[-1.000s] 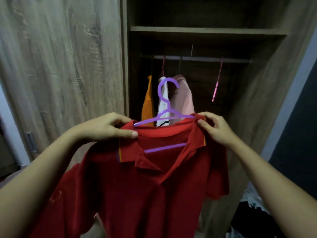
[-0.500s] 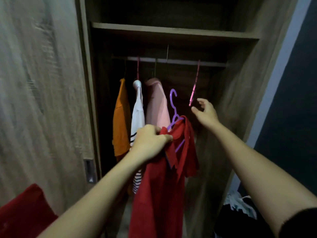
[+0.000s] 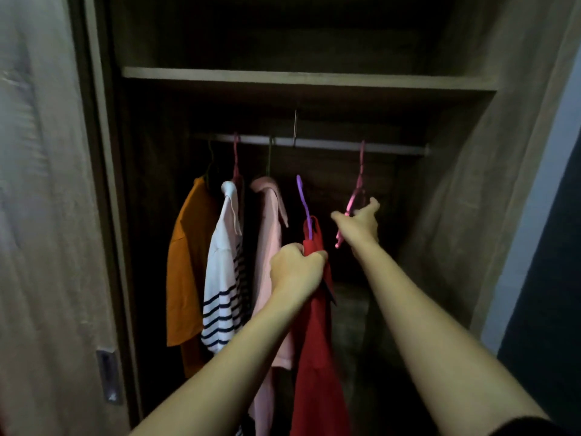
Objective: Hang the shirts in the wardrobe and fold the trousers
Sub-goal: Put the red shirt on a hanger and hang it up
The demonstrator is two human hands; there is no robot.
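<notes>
Since half a second ago both hands have pushed deeper into the wardrobe (image 3: 308, 78). The right hand (image 3: 360, 225), which was short of the empty pink hanger (image 3: 358, 190), has now reached it.

The left hand (image 3: 297, 269) is clenched around the bunched collar of the red shirt (image 3: 317, 341), knuckles toward the camera. The shirt hangs straight down from that fist, edge-on, between the two forearms. The purple hanger (image 3: 303, 202) rises out of the shirt just above the left hand, its hook below the rail (image 3: 330, 144) and not on it.

The right hand is beyond and to the right of the left one, thumb up and forefinger stretched leftward, with the pink hanger running past its palm side. I cannot tell whether the fingers close on it or only touch it.

The shirt's lower part runs off the bottom edge, and the purple hanger's shoulders are buried in cloth. The interior is dim and the sliding door (image 3: 47, 215), left of the left arm, is blurred.

On the rail, left of the left hand, hang an orange shirt (image 3: 185, 262), a white striped shirt (image 3: 223, 278) and a pale pink shirt (image 3: 270, 247), the last one just beside the left wrist.
</notes>
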